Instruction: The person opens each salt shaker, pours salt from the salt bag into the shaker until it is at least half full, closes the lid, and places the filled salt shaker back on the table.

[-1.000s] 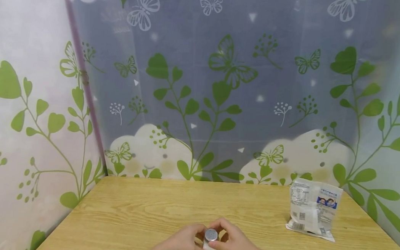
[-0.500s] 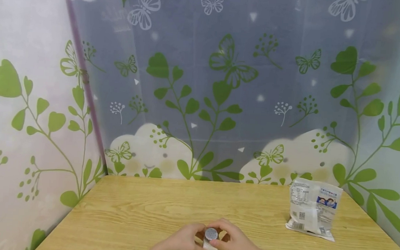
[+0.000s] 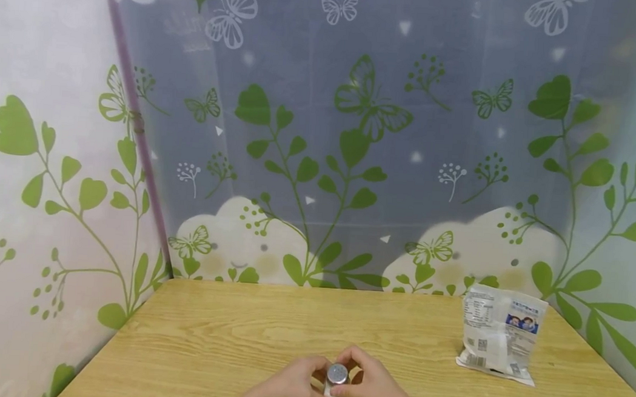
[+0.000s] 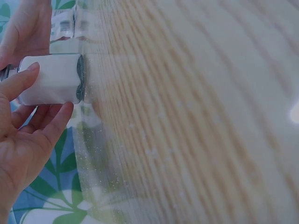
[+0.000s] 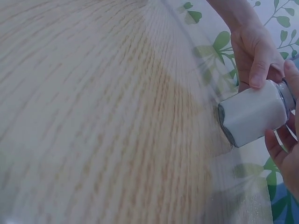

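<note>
A small glass salt shaker (image 4: pixel 52 80), filled with white powder, stands upright at the near side of the table. Its silver lid (image 3: pixel 337 373), dotted with holes, faces up in the head view. My left hand (image 3: pixel 300 381) holds the glass body from the left, thumb on the near face and fingers curled behind. From the right, my right hand (image 3: pixel 370 382) pinches the lid between thumb and fingers. The right wrist view shows the thick glass base of the shaker (image 5: pixel 254 114) and the left thumb near its shoulder. My palms partly hide the lid in both wrist views.
A white printed packet (image 3: pixel 501 334) stands at the right rear of the wooden table (image 3: pixel 223 320). Patterned curtains (image 3: pixel 300 130) with leaves and butterflies enclose the back and sides. Tiny pale specks dot the tabletop in the left wrist view.
The right thumb shifts slightly along the lid's near edge. Both hands keep their hold and the shaker stays in place; the head view drifts a little.
</note>
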### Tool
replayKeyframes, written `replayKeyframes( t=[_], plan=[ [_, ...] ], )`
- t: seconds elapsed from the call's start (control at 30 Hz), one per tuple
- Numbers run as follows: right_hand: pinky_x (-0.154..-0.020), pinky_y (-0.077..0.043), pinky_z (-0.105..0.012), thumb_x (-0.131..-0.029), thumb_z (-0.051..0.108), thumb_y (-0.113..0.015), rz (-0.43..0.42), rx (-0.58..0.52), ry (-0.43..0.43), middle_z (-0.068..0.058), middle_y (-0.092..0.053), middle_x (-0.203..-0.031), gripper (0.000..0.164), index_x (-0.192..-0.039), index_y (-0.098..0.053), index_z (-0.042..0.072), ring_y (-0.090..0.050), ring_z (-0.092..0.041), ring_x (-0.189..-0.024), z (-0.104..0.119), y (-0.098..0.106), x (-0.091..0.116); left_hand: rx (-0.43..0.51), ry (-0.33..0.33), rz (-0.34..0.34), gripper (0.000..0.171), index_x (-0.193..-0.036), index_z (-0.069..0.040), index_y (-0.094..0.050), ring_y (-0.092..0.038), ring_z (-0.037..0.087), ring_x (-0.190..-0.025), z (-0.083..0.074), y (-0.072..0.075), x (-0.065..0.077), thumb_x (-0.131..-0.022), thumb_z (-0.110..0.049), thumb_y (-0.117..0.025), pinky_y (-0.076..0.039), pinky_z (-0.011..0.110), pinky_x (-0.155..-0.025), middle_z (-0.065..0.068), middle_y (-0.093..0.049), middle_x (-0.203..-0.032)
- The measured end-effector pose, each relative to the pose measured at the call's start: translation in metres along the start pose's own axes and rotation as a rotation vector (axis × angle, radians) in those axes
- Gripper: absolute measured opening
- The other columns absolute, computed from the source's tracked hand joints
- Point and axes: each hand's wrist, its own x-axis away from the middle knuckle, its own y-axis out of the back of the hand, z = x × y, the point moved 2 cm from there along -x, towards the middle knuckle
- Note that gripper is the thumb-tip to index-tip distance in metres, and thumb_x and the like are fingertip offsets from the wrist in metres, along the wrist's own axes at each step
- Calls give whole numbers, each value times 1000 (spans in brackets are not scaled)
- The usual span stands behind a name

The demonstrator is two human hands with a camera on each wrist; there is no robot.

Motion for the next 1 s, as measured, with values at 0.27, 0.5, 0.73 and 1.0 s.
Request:
replayKeyframes(
  t=[0.27, 0.5, 0.73, 1.0],
  plan=[
    [-68, -49, -26, -93, 8, -54, 87, -1, 137, -7, -55, -111, 35, -127, -49, 1, -49, -8, -96, -1, 6, 3, 27, 12, 10, 32, -102, -5, -58, -57, 10, -91, 1, 0, 0, -74, -2, -73, -51, 25, -76, -3, -59, -97],
    [-67, -49, -26, -91, 10, -57, 66, -33, 108, -5, -56, -104, 27, -117, -53, 3, -50, -9, -92, -1, 5, 4, 31, 42, 11, 31, -101, -6, -58, -58, 13, -90, 1, -1, 0, -75, -2, -73, -52, 28, -76, -1, -59, -98],
    [-65, -48, -25, -86, 15, -66, 8, -18, 11, -4, -55, -97, 28, -107, -51, 4, -51, -9, -89, -3, 3, 1, 13, 38, 3, 34, -103, -6, -58, -57, 13, -91, 0, -1, -1, -74, -2, -73, -51, 28, -78, -2, -59, -99],
    [-66, -51, -27, -91, 8, -57, 61, -50, 158, -4, -56, -109, 40, -125, -45, -9, -50, -5, -95, -4, 5, 5, 37, 34, 14, 34, -105, -5, -58, -57, 13, -93, 4, -1, -2, -75, 0, -73, -52, 28, -78, -2, -59, -100]
  ],
)
